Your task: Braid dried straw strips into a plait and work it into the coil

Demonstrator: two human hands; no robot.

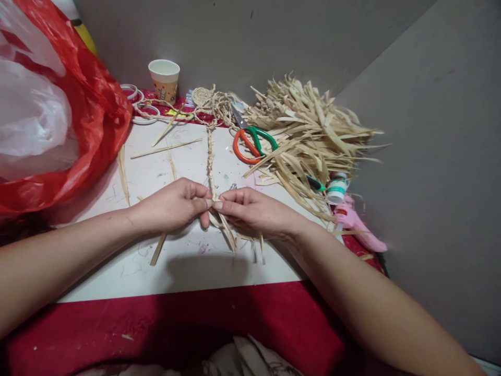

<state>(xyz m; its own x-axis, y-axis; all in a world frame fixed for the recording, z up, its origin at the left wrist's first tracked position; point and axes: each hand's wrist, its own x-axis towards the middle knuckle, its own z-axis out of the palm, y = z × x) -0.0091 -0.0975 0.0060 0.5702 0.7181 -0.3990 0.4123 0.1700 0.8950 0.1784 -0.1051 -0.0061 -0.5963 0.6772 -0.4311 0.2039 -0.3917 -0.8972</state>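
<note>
A thin braid of pale dry strips [210, 154] runs from the tangled braid at the back of the white board [136, 282] down to my two hands. My left hand [183, 203] pinches the braid's near end from the left, between thumb and fingers. From the right, my right hand [246, 209] grips the same end, its thumb almost touching the left one. Loose unbraided strips [229, 234] hang below the fingertips toward me.
Scissors with red and green handles [250, 146] lie beside a big heap of dry strips [313, 125]. A paper cup [164, 81] stands at the back. Red and white plastic bags [102, 120] fill the left. A pink glue gun [360, 227] and a white-green roll [337, 189] sit right.
</note>
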